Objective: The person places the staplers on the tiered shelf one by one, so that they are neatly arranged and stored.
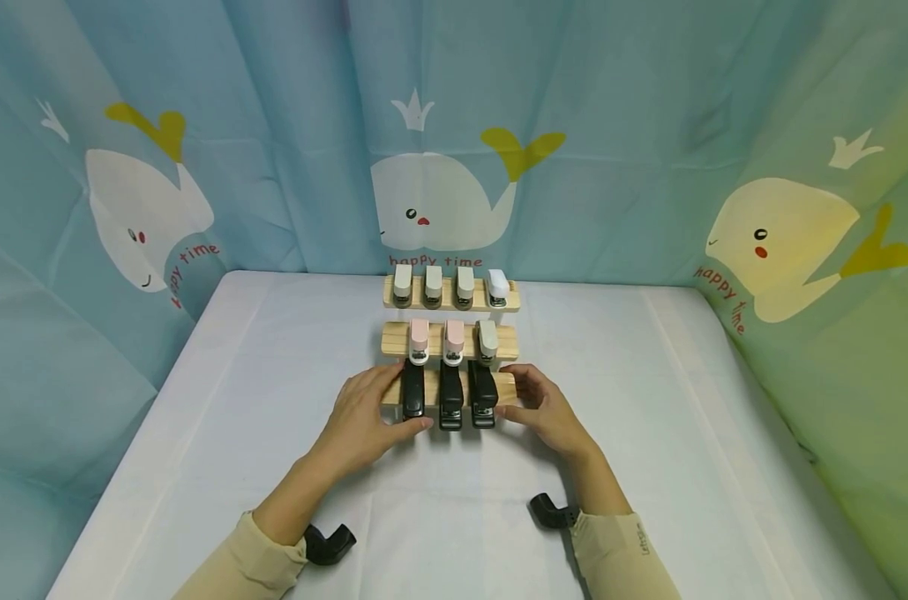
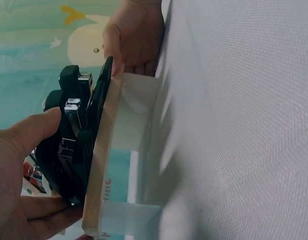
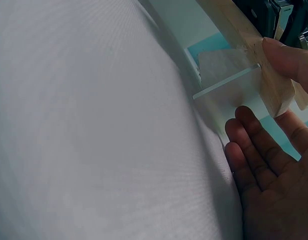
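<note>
A three-tier wooden stand bears staplers in rows. On its front shelf point(image 1: 433, 388) are three black staplers: the left one point(image 1: 413, 390), the middle one point(image 1: 451, 395) and the right one point(image 1: 483, 392). My left hand point(image 1: 359, 421) holds the left black stapler lengthwise, thumb at its front end and fingers at its rear. At the shelf's right end, my right hand point(image 1: 550, 412) pinches the wood, its thumb on the front edge and a finger behind. The right wrist view shows the other fingers point(image 3: 264, 155) beside a clear support plate point(image 3: 229, 82).
The middle shelf point(image 1: 396, 340) carries two pink staplers point(image 1: 419, 340) and a pale grey one point(image 1: 487, 340). Several small pale staplers point(image 1: 433, 285) line the back shelf point(image 1: 387, 293). The stand rests on a white-covered table point(image 1: 634, 400), with a whale-print curtain point(image 1: 611, 217) behind and around it.
</note>
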Tool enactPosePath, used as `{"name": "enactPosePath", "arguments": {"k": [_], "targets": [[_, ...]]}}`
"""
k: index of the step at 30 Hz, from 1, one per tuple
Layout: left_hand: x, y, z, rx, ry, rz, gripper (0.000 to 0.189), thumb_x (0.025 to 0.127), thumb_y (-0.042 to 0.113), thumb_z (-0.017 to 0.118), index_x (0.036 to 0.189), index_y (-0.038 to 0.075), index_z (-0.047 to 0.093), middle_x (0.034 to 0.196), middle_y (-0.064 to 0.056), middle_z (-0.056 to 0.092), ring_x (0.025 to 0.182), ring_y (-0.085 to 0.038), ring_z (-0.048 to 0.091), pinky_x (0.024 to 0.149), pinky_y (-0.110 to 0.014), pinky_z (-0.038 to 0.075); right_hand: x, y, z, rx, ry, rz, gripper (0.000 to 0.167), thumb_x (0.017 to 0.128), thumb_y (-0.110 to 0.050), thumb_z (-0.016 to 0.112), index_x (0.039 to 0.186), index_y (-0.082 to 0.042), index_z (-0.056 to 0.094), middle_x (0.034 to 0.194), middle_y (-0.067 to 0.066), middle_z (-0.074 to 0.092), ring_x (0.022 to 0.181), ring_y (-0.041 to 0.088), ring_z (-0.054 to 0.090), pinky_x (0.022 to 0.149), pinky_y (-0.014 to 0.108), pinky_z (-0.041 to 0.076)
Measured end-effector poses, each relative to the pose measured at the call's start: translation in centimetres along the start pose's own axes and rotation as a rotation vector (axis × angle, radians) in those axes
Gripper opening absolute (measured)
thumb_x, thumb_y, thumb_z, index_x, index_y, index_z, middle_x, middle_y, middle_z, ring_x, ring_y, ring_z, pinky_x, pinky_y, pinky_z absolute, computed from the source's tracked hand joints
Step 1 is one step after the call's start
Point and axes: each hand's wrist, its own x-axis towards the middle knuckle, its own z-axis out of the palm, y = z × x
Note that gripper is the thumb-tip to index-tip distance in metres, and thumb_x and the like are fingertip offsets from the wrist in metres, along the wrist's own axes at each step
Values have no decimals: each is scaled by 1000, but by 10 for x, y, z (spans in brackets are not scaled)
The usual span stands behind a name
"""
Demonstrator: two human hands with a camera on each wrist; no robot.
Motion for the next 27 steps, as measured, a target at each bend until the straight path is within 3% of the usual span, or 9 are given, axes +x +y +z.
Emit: {"name": "enactPosePath", "arguments": {"k": [27], "targets": [[-2,-3,-6,-41,-37,-25,100,81,63,81,160,19,39,161,-9,45,151,-41,36,121,-64,31,0,-1,0,-19,6,3,56,84,-6,83,135,-5,58,129,16,65,113,24,60,98,27,48]]}}
